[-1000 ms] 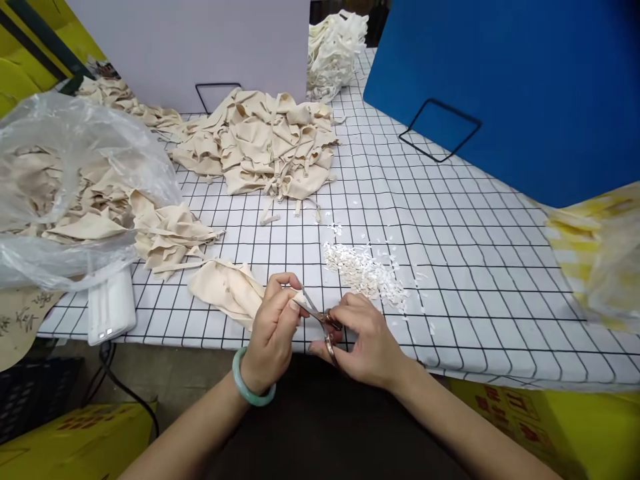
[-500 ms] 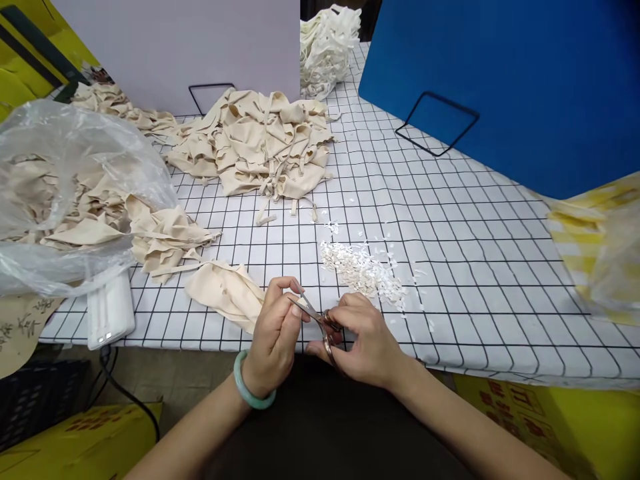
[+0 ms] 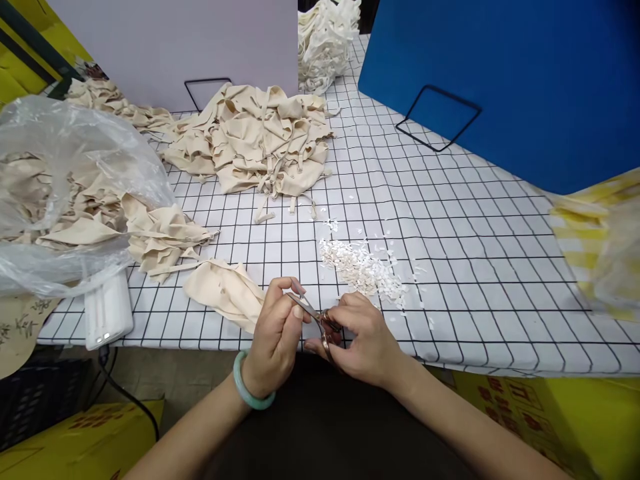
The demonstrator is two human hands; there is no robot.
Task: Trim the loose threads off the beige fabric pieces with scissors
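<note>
i see a clear plastic bag (image 3: 60,167) at left, stuffed with beige fabric pieces that spill out onto the gridded table (image 3: 450,220). at the near table edge, my left hand (image 3: 274,333) pinches the end of a beige fabric piece (image 3: 225,290), and my right hand (image 3: 367,340) grips small scissors (image 3: 315,313), blades on the pinched end. open grid lies right of the white trimmings (image 3: 363,267); a fabric heap (image 3: 255,140) sits farther back, before a blue board (image 3: 500,73).

I see a heap of beige fabric pieces (image 3: 253,143) on the grid-patterned tablecloth (image 3: 450,233), a clear plastic bag (image 3: 65,193) of more pieces at left, a blue board (image 3: 525,80), a white board (image 3: 175,47), white clippings (image 3: 363,270), and a white device (image 3: 107,310).
</note>
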